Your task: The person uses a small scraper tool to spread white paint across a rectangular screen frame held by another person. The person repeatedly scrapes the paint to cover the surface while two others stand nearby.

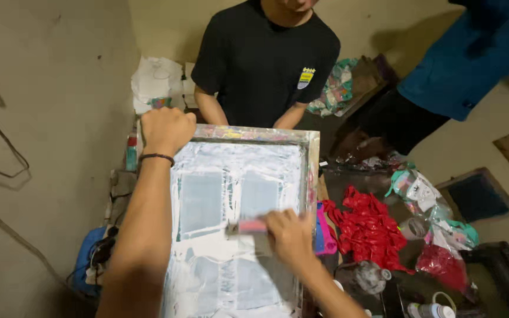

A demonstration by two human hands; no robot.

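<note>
your left hand (pixel 166 129) clamps the stiff, light screen frame (pixel 310 171) at its 11 o'clock corner while your right hand (pixel 290 235) pinches the slippery, ink-wet squeegee (pixel 248 227) mid-mesh.

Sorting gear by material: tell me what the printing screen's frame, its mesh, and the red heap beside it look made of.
Screen frame: looks like metal, perhaps aluminium; pale, dull sheen, ink-stained.
Mesh: fine fabric, likely; flat, taut, smeared with wet-looking white ink. The right hand drags a pink-edged squeegee over it; the left hand grips the frame's corner.
Red heap: thin plastic film probably; glossy, crinkled.
</note>
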